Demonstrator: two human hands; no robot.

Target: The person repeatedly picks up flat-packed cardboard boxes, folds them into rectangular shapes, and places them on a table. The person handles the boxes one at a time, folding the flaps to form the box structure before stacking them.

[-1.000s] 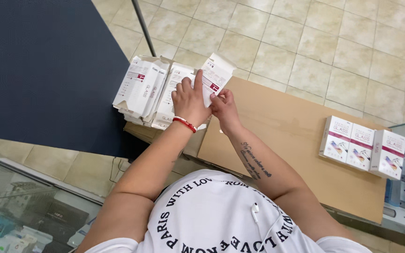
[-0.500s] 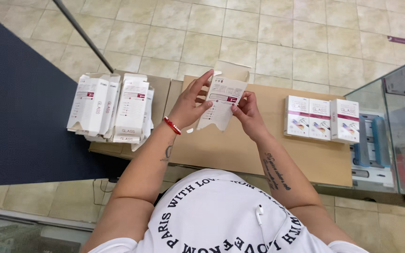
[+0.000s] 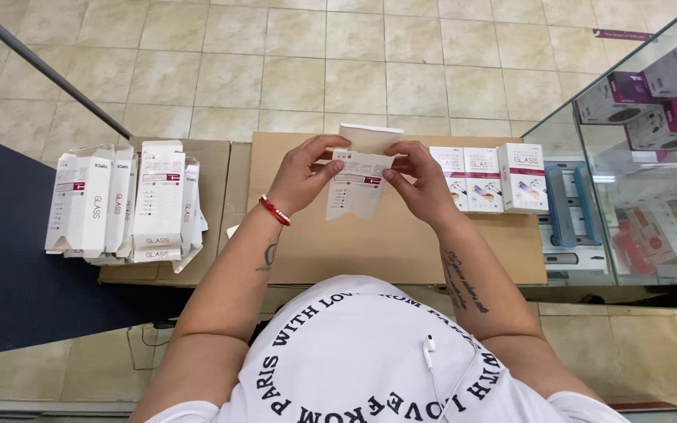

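- Up above the brown cardboard tabletop point(image 3: 401, 243), both hands meet on one flat white carton point(image 3: 358, 184) — held off the surface, its top flap folded open.
- Left hand point(image 3: 301, 176): forearm angled in from the lower left, a red bracelet point(image 3: 274, 210) at the wrist, thumb and fingers pinching the carton's left edge near the top.
- Right hand point(image 3: 421, 184): forearm rising from the lower right, fingers curled, pinching the carton's right upper edge.
- Left of the arms, a pile of flattened white cartons point(image 3: 127, 204) lies on a second cardboard sheet.
- Right of the hands, a row of assembled white boxes point(image 3: 491, 178) stands just beside a glass display case point(image 3: 652, 157).
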